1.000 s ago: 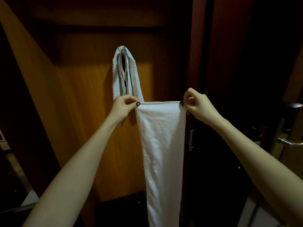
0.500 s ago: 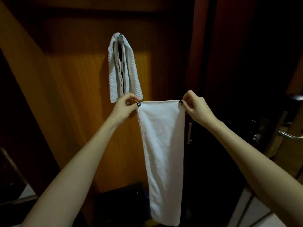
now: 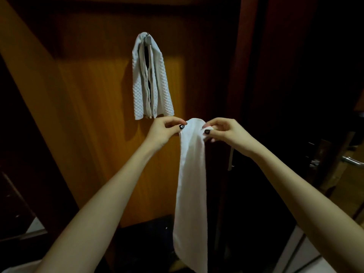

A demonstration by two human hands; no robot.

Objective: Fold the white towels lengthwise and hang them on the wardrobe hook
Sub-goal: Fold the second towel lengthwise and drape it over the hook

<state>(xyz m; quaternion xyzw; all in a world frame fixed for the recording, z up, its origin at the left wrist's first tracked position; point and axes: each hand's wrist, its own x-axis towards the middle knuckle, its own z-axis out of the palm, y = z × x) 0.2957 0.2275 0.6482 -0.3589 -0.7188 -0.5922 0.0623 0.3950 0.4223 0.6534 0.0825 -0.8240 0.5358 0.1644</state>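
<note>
The left hand [image 3: 163, 133] and right hand [image 3: 224, 133] are each pinching the top edge of the white towel [image 3: 192, 184], which is hanging narrow below the hook [image 3: 148, 39] already carrying a waffle towel [image 3: 157, 81]. A slack grip is likely risking the fold falling open.

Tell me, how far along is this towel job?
Done: one waffle-weave towel hangs over the hook. In hand: the left hand and right hand pinch the top of a smooth white towel, hanging as a narrow strip. Left: hanging it on the hook.
</note>
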